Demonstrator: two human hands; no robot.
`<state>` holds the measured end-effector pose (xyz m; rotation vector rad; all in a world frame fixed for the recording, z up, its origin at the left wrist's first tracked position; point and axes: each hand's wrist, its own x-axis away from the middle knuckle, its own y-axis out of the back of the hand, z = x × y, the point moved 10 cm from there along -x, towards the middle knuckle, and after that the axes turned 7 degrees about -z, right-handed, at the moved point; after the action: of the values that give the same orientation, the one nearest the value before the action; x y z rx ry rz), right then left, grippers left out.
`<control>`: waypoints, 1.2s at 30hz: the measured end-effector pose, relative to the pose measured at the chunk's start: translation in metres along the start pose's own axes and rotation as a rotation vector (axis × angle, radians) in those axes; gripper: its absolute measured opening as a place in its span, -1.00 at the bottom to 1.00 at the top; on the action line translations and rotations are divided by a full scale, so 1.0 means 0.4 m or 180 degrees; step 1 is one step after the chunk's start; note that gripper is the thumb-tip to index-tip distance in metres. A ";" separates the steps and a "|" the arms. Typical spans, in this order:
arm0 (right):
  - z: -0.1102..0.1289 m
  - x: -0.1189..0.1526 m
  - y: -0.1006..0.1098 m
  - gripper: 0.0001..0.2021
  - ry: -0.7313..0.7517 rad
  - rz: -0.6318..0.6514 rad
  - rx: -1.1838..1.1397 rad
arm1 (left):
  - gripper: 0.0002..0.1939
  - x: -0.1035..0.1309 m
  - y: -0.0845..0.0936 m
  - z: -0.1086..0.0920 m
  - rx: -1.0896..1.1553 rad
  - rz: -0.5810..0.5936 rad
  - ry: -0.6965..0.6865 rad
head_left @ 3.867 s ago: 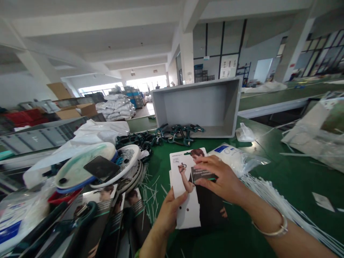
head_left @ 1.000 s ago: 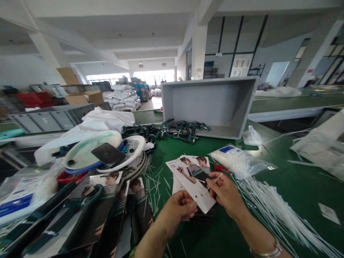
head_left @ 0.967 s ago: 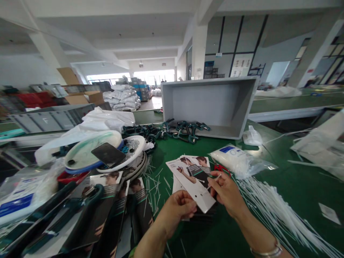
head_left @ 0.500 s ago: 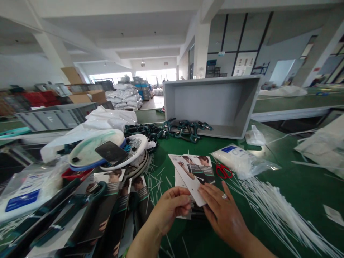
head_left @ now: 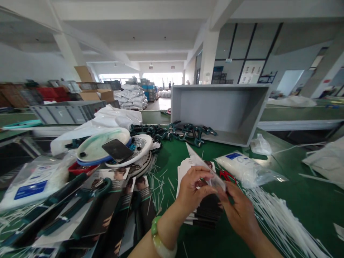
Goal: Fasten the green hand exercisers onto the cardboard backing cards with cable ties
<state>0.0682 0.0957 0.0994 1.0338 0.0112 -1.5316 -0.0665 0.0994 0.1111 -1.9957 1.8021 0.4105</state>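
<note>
My left hand, with a green bangle at the wrist, pinches a printed backing card with thumb and fingers. My right hand grips the card's near right corner. The card is tilted up off a stack of similar cards, its pale side partly showing. Whether a thin cable tie is also between the fingers, I cannot tell. Red-handled scissors lie just beyond my right hand. To the right spreads a loose bundle of white cable ties.
Dark green pruning shears are heaped before a grey crate lying on its side. At left, carded shears lie below stacked round lids carrying a phone. A bag of ties rests at right.
The card has been lifted from the stack and tipped up on edge. My left hand has moved up and right onto it; my right hand has shifted right to its corner.
</note>
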 end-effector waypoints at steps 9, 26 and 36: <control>-0.030 -0.011 0.010 -0.73 -0.0178 -0.0194 0.0063 | -0.59 -0.011 -0.044 0.054 0.0510 0.0226 0.0270; -0.050 0.002 -0.004 -0.67 -0.0131 -0.0372 0.0074 | -0.64 0.019 -0.031 0.113 -0.0148 0.0214 0.1047; 0.022 0.009 0.002 -0.74 0.0646 -0.0520 0.0237 | -0.71 0.033 -0.041 0.128 0.0078 0.0346 0.1684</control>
<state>0.0642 0.0880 0.1029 1.2703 0.1853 -1.5768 -0.0455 0.1146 0.0619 -2.1314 2.2134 -0.1290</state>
